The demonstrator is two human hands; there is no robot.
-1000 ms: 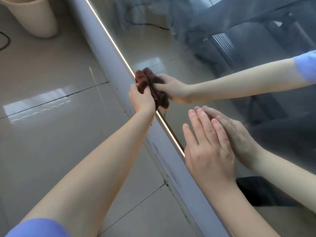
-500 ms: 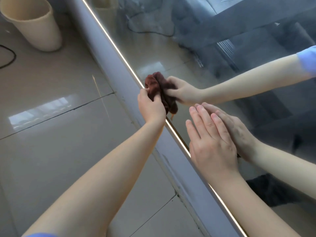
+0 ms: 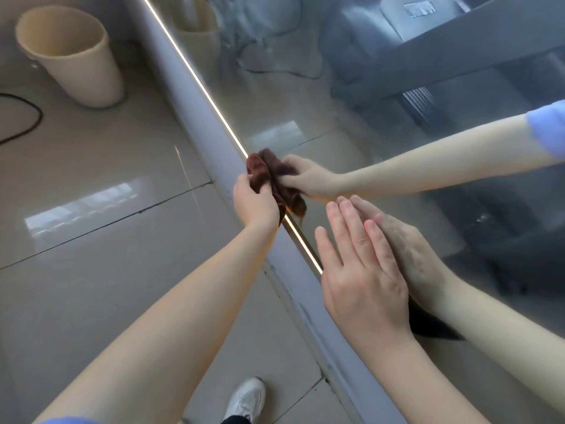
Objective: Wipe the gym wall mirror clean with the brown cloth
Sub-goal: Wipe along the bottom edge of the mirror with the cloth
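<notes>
Left hand bunches the brown cloth against the mirror at its bottom edge

Its fingers curl round the cloth, pressing it where glass meets the grey baseboard — probably to clear that margin. The right hand lies flat on the glass just nearer, fingers straight and together, seemingly a brace; it blocks the near run, while the far stretch of edge lies open.

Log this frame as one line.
left hand: grips brown cloth at mirror lit edge | right hand: flat on mirror | bucket: on floor
</notes>
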